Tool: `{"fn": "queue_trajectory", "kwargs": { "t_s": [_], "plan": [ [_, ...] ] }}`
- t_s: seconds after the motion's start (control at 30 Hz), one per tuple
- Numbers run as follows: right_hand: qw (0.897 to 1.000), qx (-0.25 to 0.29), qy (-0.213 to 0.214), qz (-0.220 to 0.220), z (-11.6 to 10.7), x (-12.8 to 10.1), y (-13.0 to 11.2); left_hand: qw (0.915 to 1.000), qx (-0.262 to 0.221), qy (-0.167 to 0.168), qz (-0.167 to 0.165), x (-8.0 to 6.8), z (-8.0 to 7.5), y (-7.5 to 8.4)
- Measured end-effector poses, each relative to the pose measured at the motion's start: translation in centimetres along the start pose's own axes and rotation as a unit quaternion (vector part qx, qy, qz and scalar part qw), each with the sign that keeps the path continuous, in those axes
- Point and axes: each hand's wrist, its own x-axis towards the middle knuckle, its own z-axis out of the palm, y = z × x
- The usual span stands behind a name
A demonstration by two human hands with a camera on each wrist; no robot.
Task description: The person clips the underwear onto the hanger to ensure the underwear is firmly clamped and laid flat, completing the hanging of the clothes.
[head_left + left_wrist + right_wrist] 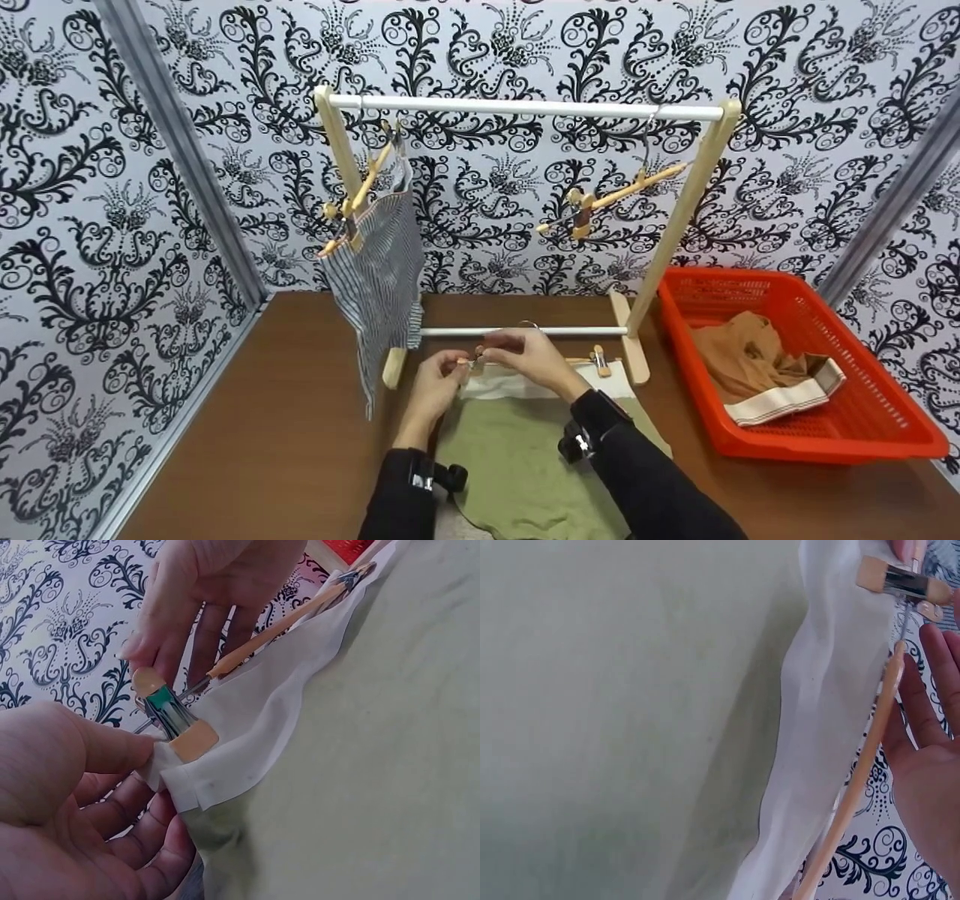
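— On the table, right in front of the little rack (525, 109), see that? The person has the green garment (517, 465) spread flat, its white waistband (517, 384) turned toward the rack, and a wooden clip hanger (577, 361) lying along that band.

— Which end are they working on?

— The left one. The left hand (439, 379) pinches the corner of the waistband between thumb and curled fingers, and the right hand (525, 352) has its fingertips closed on the hanger's left clip (176, 724), squeezing it. From the wrist view the clip's pad already sits over the white edge, so I'd judge this as the clipping step, first corner.

— And the other clip?

— The right clip (600, 361) rests at the far end of the band (whether it bites the cloth I cannot tell from here). My guess is the next move calls for letting the left clip shut squarely on the doubled fabric, then pulling the band taut and doing the same on the right.

— How does the hanger lie?

— Its long axis runs left to right, parallel to the rack's lower bar (525, 330), hook pointing away toward the rack. The garment's length runs the other way, back toward the person.

— Anything else about?

— A striped garment (379, 277) hangs at the rack's left, an empty hanger (611, 196) at the right, and an orange basket (885, 435) holds a tan garment (750, 360).
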Motion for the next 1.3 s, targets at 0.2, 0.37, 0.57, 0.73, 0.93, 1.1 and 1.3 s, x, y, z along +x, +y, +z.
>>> {"fn": "queue_trajectory", "kwargs": {
  "t_s": [0.2, 0.37, 0.57, 0.73, 0.93, 1.1, 1.3],
  "plan": [
    [0.998, 0.014, 0.056, 0.014, -1.5, -1.1, -0.2, 1.0, -0.003, 0.005, -0.002, 0.0, 0.1, -0.3],
    [0.995, 0.024, 0.095, 0.032, -3.6, -2.7, -0.1, 0.9999, 0.009, 0.008, -0.004, 0.0, 0.1, -0.4],
    [0.984, -0.002, 0.162, 0.072, -6.6, -5.2, 0.1, 0.9997, 0.02, 0.015, -0.001, 0.2, 0.2, -0.8],
    [0.977, -0.037, 0.185, 0.099, -8.3, -7.2, 0.4, 0.9994, 0.03, 0.018, 0.0, 0.2, 0.4, -0.8],
    [0.968, -0.031, 0.205, 0.142, -9.4, -9.1, 1.4, 0.9996, 0.02, 0.018, -0.004, 0.2, 0.5, -0.9],
    [0.964, -0.039, 0.208, 0.163, -10.1, -10.3, 2.0, 0.9998, 0.016, 0.013, 0.0, 0.1, 0.5, -1.0],
    [0.965, -0.068, 0.178, 0.18, -10.8, -11.1, 1.7, 0.9992, 0.032, 0.016, 0.019, 0.0, 0.4, -0.4]
  ]
}}
